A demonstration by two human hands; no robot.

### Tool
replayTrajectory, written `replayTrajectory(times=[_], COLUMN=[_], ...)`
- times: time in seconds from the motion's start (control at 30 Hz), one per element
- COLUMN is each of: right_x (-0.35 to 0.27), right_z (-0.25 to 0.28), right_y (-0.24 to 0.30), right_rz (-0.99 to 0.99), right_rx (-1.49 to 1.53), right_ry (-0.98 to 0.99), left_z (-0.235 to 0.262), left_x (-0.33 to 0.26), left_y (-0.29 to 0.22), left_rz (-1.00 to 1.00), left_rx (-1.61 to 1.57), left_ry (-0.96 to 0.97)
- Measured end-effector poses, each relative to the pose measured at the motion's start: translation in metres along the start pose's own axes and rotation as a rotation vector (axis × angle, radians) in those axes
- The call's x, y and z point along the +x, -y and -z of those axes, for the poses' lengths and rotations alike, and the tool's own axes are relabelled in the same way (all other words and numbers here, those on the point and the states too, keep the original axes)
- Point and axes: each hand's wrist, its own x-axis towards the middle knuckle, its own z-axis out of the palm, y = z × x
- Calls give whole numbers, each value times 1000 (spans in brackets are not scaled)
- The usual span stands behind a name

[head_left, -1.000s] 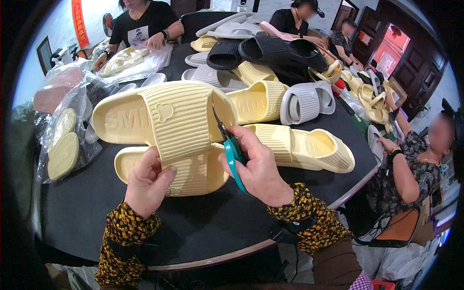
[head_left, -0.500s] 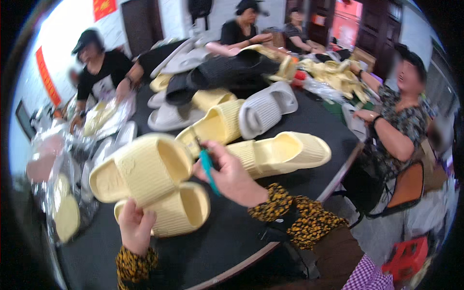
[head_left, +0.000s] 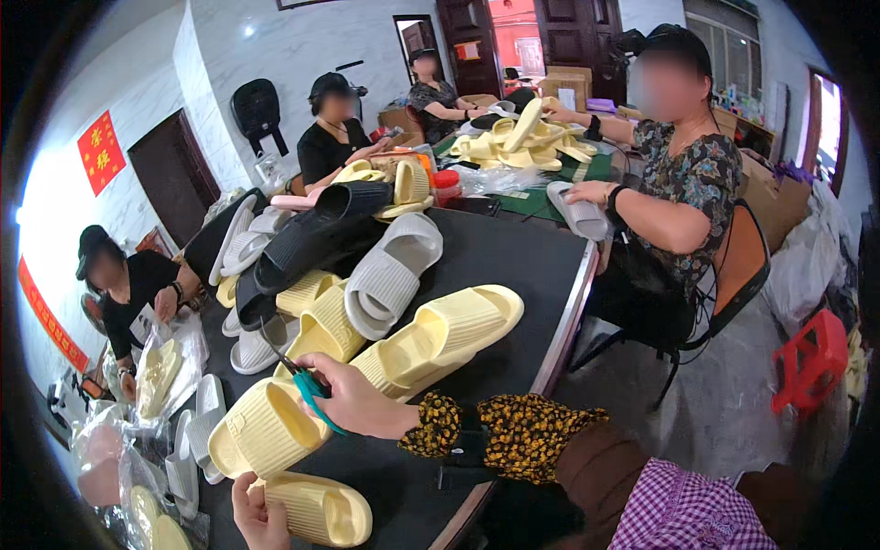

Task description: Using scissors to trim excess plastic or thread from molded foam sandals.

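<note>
My right hand (head_left: 353, 394) is closed around scissors (head_left: 310, 390) with teal handles, their dark blades pointing up and to the left. Under the blades lies a yellow ribbed slipper (head_left: 261, 435). Just nearer to me sits a second yellow slipper (head_left: 321, 509), pinched at its left edge by the fingers of my left hand (head_left: 259, 515). Beyond my right hand, another pair of yellow slippers (head_left: 449, 335) rests on the black table (head_left: 522, 266). A grey slipper (head_left: 390, 275) leans beside them, with black slippers (head_left: 321, 243) heaped behind.
At the left lie slippers in clear plastic bags (head_left: 165, 376), near a person (head_left: 137, 293). On the right a person (head_left: 678, 183) sits holding a grey slipper (head_left: 579, 213). Yellow slippers (head_left: 518, 137) pile up at the far end. A red stool (head_left: 811, 357) stands on the floor.
The view has swung, so the table's things sit lower and further left. The two near yellow slippers lie further apart. The scissors stay in my right hand.
</note>
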Motion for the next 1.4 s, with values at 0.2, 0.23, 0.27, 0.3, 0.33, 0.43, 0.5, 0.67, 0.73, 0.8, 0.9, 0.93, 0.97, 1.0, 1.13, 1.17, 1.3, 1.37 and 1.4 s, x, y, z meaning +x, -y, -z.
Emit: replayTrajectory(times=[0.2, 0.23, 0.27, 0.3, 0.33, 0.43, 0.5, 0.67, 0.73, 0.8, 0.9, 0.93, 0.97, 1.0, 1.13, 1.17, 1.3, 1.37, 1.4], right_x=[17, 18, 19, 19, 19, 22, 21, 25, 20, 22, 19, 16, 16, 15, 11, 11, 9, 8, 7], right_z=[19, 24, 29, 30, 31, 31, 34, 52, 51, 43, 38, 34, 34, 33, 28, 26, 23, 24, 24], right_y=[1, 3, 6, 7, 6, 8, 14, 3, 21, 12, 5, 7, 9, 4, 5, 9, 16, 18, 23], right_rz=[-6, -5, -38, -76, -63, -56, -50, -108, -129, -206, -313, -291, -314, -317, -356, -355, -379, -371, -404], right_rx=[11, 9, 67, 128, 108, 135, 20, 17, -105, -62, -75, -85, -99, -105, -110, -113, -98, -87, -83], right_ry=[-12, -12, 10, 34, 23, 51, 68, 201, 240, 300, 318, 299, 326, 318, 322, 330, 400, 426, 422], left_z=[4, 8, 11, 14, 18, 32, 39, 35, 38, 45, 55, 61, 66, 71, 99, 102, 100, 101, 102], left_x=[-4, -5, -7, -11, -15, -23, -26, -26, -32, -41, -50, -52, -57, -62, -81, -85, -88, -88, -86], left_y=[-30, -32, -33, -36, -41, -59, -64, -62, -56, -37, -21, -17, -15, -11, 15, 17, 21, 28, 30], left_rz=[44, 42, -30, -97, -199, -395, -344, -502, -527, -474, -414, -371, -350, -231, 101, 198, 204, 167, 143], left_rx=[397, 396, 504, 615, 684, 1010, 1102, 1051, 1064, 1074, 996, 1008, 1005, 958, 865, 801, 803, 763, 745], left_ry=[56, 56, 71, 84, 98, 125, 144, 179, 180, 184, 116, 96, 75, 52, 137, 189, 254, 243, 248])
